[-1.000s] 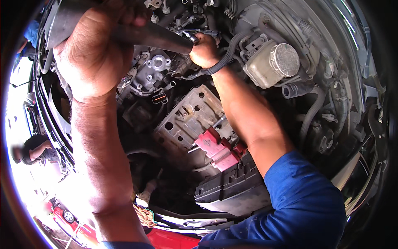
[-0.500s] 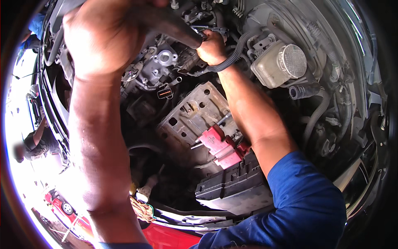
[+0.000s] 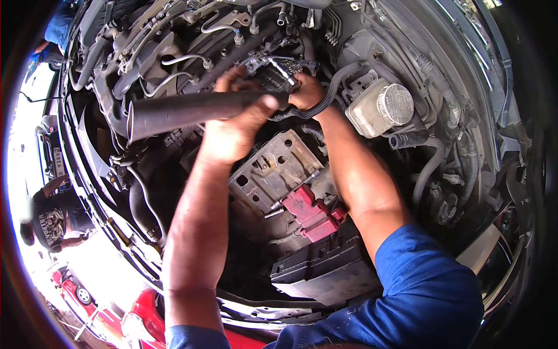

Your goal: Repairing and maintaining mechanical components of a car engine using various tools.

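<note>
The dark tube (image 3: 171, 113) lay across the engine bay, its long axis running left to right and tipping slightly far at the right end, with its flared mouth well out to the left. The left hand (image 3: 232, 136) grasped it toward its right end, the thumb along the tube and the fingers on the far side; these were blurred, so how firmly they pressed could not be told. The right hand (image 3: 308, 94) was just beyond that end, curled around the near end of a chrome tool (image 3: 282, 71), which slanted away to the far left; whether tube and tool met was hidden there. The left hand was thus the nearer to the tube's body, the right to the tool. A black cable loom (image 3: 331, 99) crossed the right wrist, crowding that side, and thin metal pipes (image 3: 186, 61) lay on the far side of the tube. A capped reservoir (image 3: 366, 113) stood to the right. Nearer, between the forearms, were a perforated metal plate (image 3: 270, 166), a red cover (image 3: 308, 212) and a black box (image 3: 325, 262).
</note>
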{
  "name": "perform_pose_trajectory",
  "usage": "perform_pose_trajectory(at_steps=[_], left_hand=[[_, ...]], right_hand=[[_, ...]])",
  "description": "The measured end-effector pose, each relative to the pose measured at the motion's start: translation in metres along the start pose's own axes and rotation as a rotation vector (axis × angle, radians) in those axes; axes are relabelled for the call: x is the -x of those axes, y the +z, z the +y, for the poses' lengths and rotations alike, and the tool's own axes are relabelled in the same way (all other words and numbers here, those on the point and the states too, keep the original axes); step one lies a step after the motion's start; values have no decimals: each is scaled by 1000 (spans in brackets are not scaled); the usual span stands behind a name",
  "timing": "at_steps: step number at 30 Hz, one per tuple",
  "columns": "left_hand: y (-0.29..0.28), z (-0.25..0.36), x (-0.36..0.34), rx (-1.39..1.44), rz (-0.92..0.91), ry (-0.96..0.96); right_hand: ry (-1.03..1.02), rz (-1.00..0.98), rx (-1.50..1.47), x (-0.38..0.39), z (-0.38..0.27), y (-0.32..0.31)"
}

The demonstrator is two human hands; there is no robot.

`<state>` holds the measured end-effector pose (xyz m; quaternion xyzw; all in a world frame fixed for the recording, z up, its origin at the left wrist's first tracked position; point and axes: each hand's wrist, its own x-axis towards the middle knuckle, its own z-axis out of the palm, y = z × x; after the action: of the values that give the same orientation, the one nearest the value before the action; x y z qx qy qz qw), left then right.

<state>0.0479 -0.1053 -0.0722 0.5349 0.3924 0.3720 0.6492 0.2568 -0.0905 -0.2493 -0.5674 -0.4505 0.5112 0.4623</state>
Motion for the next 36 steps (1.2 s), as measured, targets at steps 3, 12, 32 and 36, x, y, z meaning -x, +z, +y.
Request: perform_pose_trajectory(at_steps=[3,12,32,36], left_hand=[[13,-22,-1,-67,-43,-71],[-17,-28,9,170,-156,-184],[-36,-10,-32,5,10,-292],[-15,-22,-28,-247,66,-126]], right_hand=[[193,-220,-207,18,-20,-14],[311,-345,-339,22,-47,-13],[510,-628,-896,-74,0,50],[527,-461,-787,-79,0,56]])
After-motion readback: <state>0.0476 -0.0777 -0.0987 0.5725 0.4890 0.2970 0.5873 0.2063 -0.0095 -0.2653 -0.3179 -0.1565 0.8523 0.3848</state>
